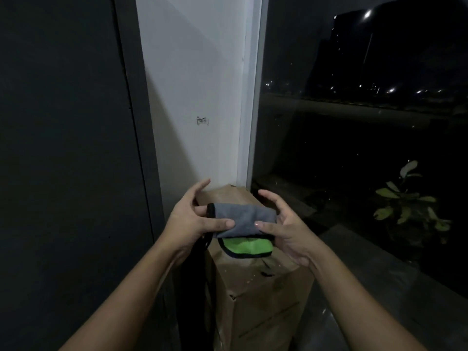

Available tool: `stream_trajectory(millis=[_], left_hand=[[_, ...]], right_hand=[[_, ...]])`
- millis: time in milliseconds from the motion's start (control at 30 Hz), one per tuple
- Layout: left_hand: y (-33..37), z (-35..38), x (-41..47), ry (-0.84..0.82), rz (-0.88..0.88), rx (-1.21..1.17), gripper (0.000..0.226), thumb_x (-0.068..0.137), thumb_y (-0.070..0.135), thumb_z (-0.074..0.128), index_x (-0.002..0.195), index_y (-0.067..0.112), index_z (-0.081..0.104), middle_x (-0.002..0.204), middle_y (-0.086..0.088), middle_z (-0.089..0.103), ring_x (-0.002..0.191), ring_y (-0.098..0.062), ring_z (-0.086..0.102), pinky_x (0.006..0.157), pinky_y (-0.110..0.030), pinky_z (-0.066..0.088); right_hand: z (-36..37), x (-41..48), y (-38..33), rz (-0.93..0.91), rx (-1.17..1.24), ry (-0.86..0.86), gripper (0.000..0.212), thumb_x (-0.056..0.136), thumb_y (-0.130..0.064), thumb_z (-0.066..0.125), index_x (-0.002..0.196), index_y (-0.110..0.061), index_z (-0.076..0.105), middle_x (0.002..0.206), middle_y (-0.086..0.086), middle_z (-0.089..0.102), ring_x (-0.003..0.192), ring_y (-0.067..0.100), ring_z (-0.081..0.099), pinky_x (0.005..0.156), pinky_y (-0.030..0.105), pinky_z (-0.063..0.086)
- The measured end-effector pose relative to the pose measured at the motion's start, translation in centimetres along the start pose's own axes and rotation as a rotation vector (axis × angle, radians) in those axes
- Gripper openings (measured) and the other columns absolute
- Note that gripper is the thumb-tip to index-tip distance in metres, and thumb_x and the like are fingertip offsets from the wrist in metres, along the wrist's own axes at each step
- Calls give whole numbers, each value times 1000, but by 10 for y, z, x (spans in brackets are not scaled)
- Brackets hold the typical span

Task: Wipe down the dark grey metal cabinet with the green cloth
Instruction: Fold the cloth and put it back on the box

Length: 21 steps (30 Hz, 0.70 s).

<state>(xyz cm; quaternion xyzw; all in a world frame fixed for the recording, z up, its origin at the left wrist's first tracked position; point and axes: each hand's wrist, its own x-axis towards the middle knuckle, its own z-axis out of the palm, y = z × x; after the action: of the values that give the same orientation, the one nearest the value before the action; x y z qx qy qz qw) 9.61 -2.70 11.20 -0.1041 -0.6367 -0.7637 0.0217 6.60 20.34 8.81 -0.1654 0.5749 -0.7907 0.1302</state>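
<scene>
Both hands, the left hand (188,219) and right hand (283,229), are pinching the folded cloth (244,224) between them; it is showing grey on top, green underneath.

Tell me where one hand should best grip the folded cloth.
Take the cloth probably at its right end, from the right with the right hand: thumb on the grey face, fingers under the green layer. That end looks like the closed fold; the black-edged open edges lie left, so layers stay together.

Two hands, left (192,219), right (286,231), one cloth (243,219), one box (253,287), one cabinet (63,148) — perhaps one plant (410,198)
</scene>
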Motion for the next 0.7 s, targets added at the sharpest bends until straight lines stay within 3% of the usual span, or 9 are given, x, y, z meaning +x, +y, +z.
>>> stream_trajectory(millis=[67,167,200,267,333,400,500,600,700], left_hand=[[-5,0,10,51,-119,-61,95,43,-5,89,130,12,56,103,-23,73,96,-33,71,82,-41,59],[-15,3,13,67,-280,-42,73,38,15,98,102,-8,72,108,-35,67,95,-38,62,91,-46,46],[-19,5,14,62,-290,-19,61,48,16,95,100,-6,72,107,-33,68,94,-37,61,88,-45,45],[-26,10,16,75,-261,26,34,73,9,83,105,5,71,100,-15,73,86,-27,67,77,-40,55],[-31,16,19,91,-215,68,26,85,5,72,108,16,66,94,-1,71,81,-17,69,67,-40,60],[-35,20,26,131,-164,64,28,85,-1,70,106,18,65,93,1,70,81,-15,70,62,-35,60],[-42,24,37,207,-120,82,37,80,-14,68,101,16,69,88,-1,71,75,-14,71,57,-24,57],[-50,28,46,256,-116,90,39,77,-20,63,102,9,72,91,-8,73,78,-21,72,59,-25,57],[-62,28,55,292,-141,-20,25,75,5,68,99,2,73,96,-14,73,87,-27,71,66,-34,59]], right_hand=[[-7,8,0,-8,37,47,67,72,11,77,133,-8,58,123,17,69,113,28,68,94,34,57],[-11,16,6,8,34,67,53,65,5,80,116,4,66,116,24,70,104,30,69,87,32,59],[-12,18,8,7,47,77,50,67,1,78,115,5,66,114,24,71,102,30,70,87,32,59],[-17,23,13,2,50,69,44,75,-4,74,118,1,64,110,18,73,100,27,70,85,32,59],[-23,27,16,16,0,44,45,80,-11,73,124,-6,61,108,11,74,99,25,72,79,33,61],[-32,32,17,33,-50,26,44,85,-11,73,126,-12,59,106,6,74,96,25,73,69,33,61],[-49,42,17,64,-60,-14,38,88,4,69,121,-15,61,99,3,73,81,25,74,59,29,61],[-69,58,22,114,-21,-31,42,82,18,67,116,-8,64,102,7,71,86,30,73,68,33,63],[-85,71,29,171,77,-70,42,72,0,62,114,2,64,101,17,70,94,34,70,79,42,62]])
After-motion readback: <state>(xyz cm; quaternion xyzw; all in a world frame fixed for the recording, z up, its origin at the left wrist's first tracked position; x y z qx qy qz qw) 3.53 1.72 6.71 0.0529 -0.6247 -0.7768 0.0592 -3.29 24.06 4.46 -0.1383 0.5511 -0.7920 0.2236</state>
